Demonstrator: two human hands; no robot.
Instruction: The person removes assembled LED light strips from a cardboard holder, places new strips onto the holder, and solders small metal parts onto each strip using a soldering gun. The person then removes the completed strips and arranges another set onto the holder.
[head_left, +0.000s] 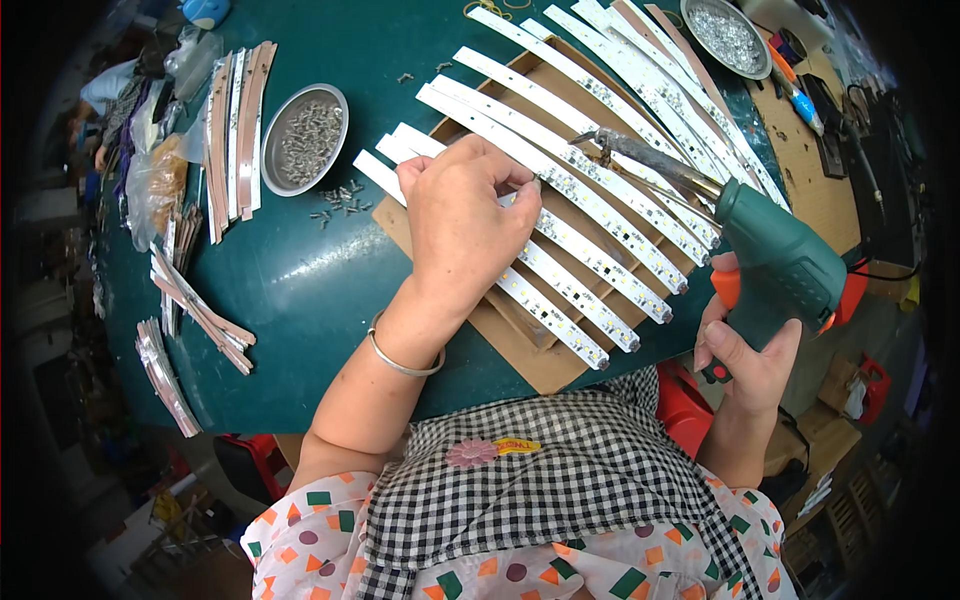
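A dark green table (330,270) carried it all. A flat brown cardboard sheet (520,335) lay near its front edge, with white LED strips (590,255) fanned across it in a row. Left of that sat a round metal dish of screws (305,138), loose screws (340,198) scattered just beside it. More strips stood stacked at the left (235,130), others piled near the left rim (195,310). A second metal dish (727,35) sat far right.

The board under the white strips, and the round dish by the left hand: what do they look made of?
The board looks like plain brown cardboard: matte, with a raw edge. The round dish looks like bare metal, probably steel or aluminium: its grey rim shines, and it holds small silvery screws. The white strips look glossy.
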